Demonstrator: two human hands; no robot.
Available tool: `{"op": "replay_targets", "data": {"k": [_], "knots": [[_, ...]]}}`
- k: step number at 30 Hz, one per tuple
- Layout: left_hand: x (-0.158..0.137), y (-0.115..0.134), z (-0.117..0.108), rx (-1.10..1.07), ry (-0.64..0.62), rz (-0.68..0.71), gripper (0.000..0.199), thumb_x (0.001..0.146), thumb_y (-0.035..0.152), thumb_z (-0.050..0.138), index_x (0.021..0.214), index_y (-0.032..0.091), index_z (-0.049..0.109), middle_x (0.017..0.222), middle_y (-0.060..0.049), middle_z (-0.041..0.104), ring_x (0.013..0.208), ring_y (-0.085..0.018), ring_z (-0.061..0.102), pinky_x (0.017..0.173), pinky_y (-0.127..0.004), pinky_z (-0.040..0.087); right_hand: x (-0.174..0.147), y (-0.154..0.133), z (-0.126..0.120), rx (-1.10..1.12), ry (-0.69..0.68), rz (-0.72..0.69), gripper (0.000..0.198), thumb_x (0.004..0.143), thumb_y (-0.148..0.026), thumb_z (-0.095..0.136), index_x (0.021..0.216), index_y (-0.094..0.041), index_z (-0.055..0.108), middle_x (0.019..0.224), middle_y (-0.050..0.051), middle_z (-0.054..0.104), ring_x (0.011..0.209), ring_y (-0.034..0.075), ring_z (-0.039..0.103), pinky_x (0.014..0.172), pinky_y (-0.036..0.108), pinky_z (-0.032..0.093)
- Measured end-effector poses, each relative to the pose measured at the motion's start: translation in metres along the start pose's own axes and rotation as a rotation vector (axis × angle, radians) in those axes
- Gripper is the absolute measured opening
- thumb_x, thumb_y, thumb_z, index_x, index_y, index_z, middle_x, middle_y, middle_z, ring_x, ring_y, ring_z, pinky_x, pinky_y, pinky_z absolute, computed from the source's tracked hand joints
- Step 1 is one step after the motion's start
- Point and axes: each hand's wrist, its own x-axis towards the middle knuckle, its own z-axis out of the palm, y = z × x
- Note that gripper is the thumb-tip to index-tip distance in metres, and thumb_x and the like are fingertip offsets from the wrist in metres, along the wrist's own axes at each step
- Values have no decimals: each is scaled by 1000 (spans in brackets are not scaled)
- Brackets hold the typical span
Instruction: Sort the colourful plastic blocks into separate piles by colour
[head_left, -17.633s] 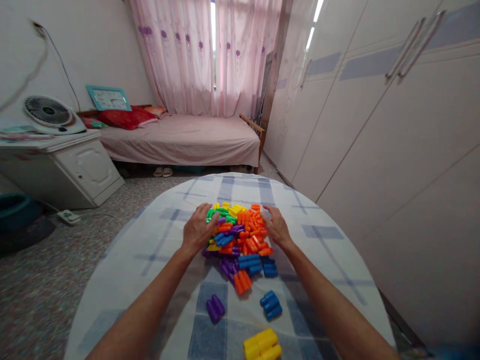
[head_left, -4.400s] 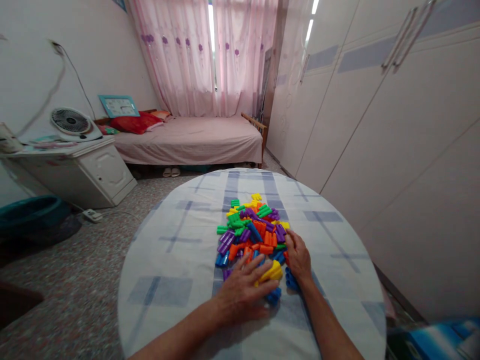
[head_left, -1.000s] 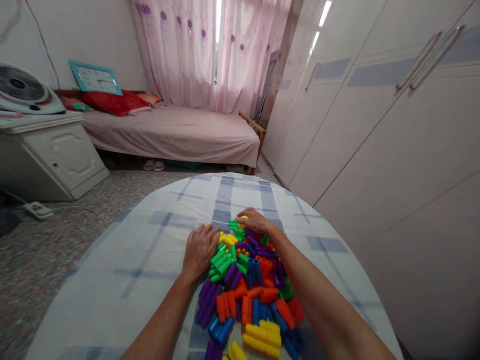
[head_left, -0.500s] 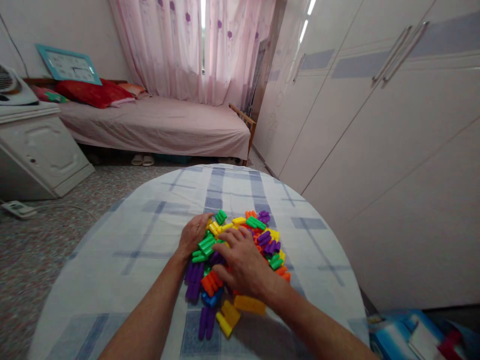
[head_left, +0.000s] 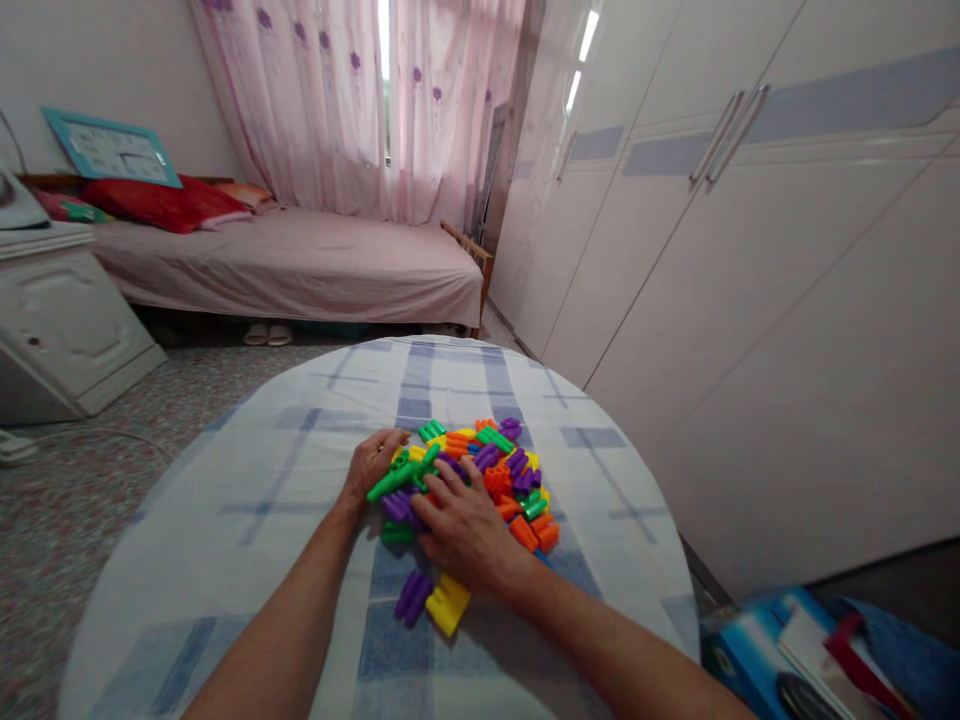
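A heap of plastic tube-shaped building blocks in green, purple, orange, yellow and blue lies on the round table. My right hand (head_left: 469, 525) rests palm down over the front middle of the heap, fingers spread, covering some blocks. At the heap's left edge, my left hand (head_left: 370, 468) curves beside a long green block (head_left: 394, 482), its fingers partly hidden by the blocks. A purple block (head_left: 413, 598) and a yellow block (head_left: 448, 603) sit apart in front of the heap. To the right of my right hand are orange blocks (head_left: 523, 533).
A checked blue-and-white cloth (head_left: 247, 520) covers the table. Beyond it stands a bed (head_left: 315, 255) with a red pillow (head_left: 161, 203). White wardrobes (head_left: 735, 330) line the right side. A blue box (head_left: 739, 660) is low at the right, and a white cabinet (head_left: 67, 330) at the left.
My right hand has moved slightly left and pushed blocks about. The heap is rearranged, with a long green block now on top by my left hand. My view has turned a little right.
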Motion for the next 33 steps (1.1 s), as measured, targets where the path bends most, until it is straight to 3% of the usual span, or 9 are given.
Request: {"op": "replay_targets", "data": {"k": [4,11,13,15,18,21,26,30,33], "knots": [[-2,4,-1,-19,-7,5,50,80,58,40,86,16,68,88,-6,70,86,-21,63,78,-30,49,5,38,-6,2,91,195,27,86,-26,53,112,-23,58,124,9,56,129,26,36,109,52,17],[-3,5,0,-58,-7,-9,52,81,58,40,90,15,67,91,-7,69,89,-22,61,84,-34,47,-14,136,-4,303,287,597,44,89,-44,40,122,-20,58,133,9,52,125,22,44,109,40,29],[-2,3,0,-66,0,-14,52,80,59,40,90,15,67,91,-7,69,90,-22,61,84,-34,47,-20,162,5,426,268,769,53,89,-51,36,125,-17,57,135,11,51,128,24,41,110,42,27],[-1,2,1,-77,2,-15,53,80,59,40,91,15,67,92,-7,69,90,-22,62,84,-34,47,-23,178,15,494,240,837,59,89,-55,31,125,-16,56,133,12,54,127,25,44,108,45,30],[0,2,1,-80,0,-15,54,81,59,38,89,15,67,91,-7,69,90,-22,62,84,-34,48,-18,177,30,554,227,784,60,89,-58,27,124,-20,57,128,8,58,122,23,49,104,43,36],[1,4,1,-67,-4,-15,54,81,59,37,88,15,67,91,-7,69,89,-22,63,83,-34,48,-5,155,41,655,180,690,57,91,-58,27,126,-23,56,130,5,58,122,21,50,105,41,36],[1,2,0,-56,11,-29,56,82,60,37,90,14,68,92,-8,70,90,-23,63,84,-34,48,17,119,39,697,97,663,53,92,-51,29,130,-22,52,136,4,52,127,20,46,108,38,32],[0,2,0,-91,18,-65,59,80,62,37,91,13,68,93,-9,71,89,-24,64,82,-35,49,-2,116,19,707,240,661,57,91,-53,27,130,-20,51,138,6,50,128,19,44,110,38,29],[0,2,1,-95,27,-69,59,79,63,39,90,13,68,92,-9,71,89,-23,64,81,-35,49,-43,116,14,667,404,795,61,89,-56,28,130,-18,51,137,9,50,129,20,43,112,39,27]]}}
